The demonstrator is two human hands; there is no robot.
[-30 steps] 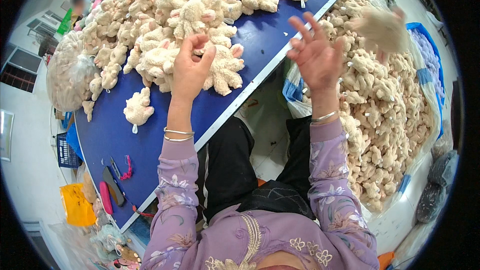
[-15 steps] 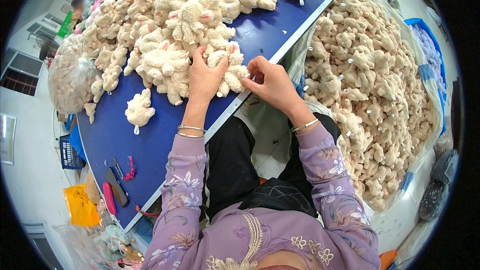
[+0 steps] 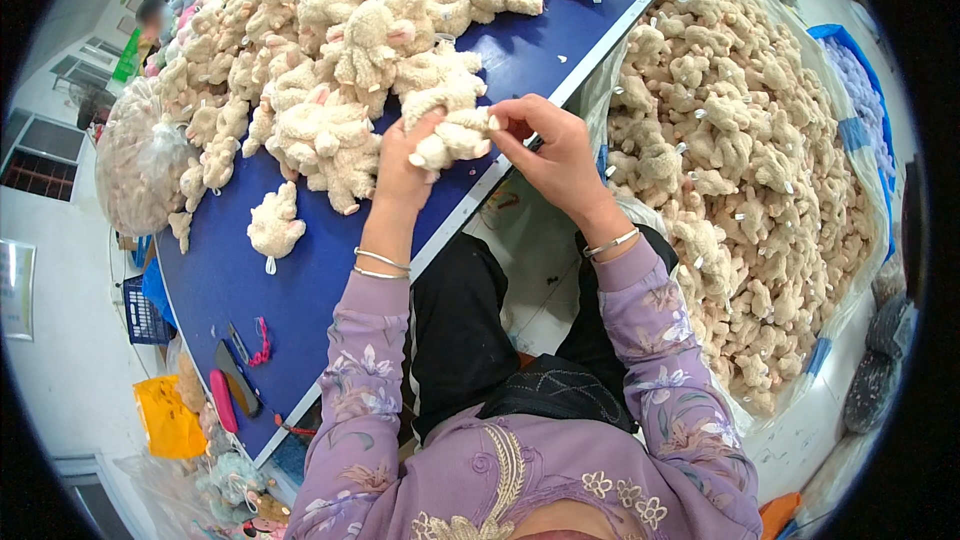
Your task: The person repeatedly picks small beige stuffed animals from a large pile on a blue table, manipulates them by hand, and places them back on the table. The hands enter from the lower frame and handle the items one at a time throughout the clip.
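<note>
A cream plush toy point(image 3: 448, 140) is held up off the blue table, near its right edge. My left hand point(image 3: 403, 165) wraps round one side of it, thumb on top. With thumb and forefinger, my right hand point(image 3: 545, 150) pinches the toy's right end; whether that is a limb or a tag I cannot tell. Just behind lies the heaped pile of similar plush toys point(image 3: 365, 45), several with small white tags. One lone plush toy point(image 3: 275, 223) rests on the table left of my left hand, its tag toward me.
A large open sack point(image 3: 740, 170) full of plush toys stands right of the blue table point(image 3: 330, 270). Pink and dark-handled tools point(image 3: 223, 400) and snips point(image 3: 238, 342) lie at the table's near left. A clear bag of toys point(image 3: 145, 155) sits at the far left. Another person point(image 3: 150, 25) is beyond it.
My left hand has closed round the plush toy and lifted and turned it. My right hand has come up slightly, right, and now pinches its end.
</note>
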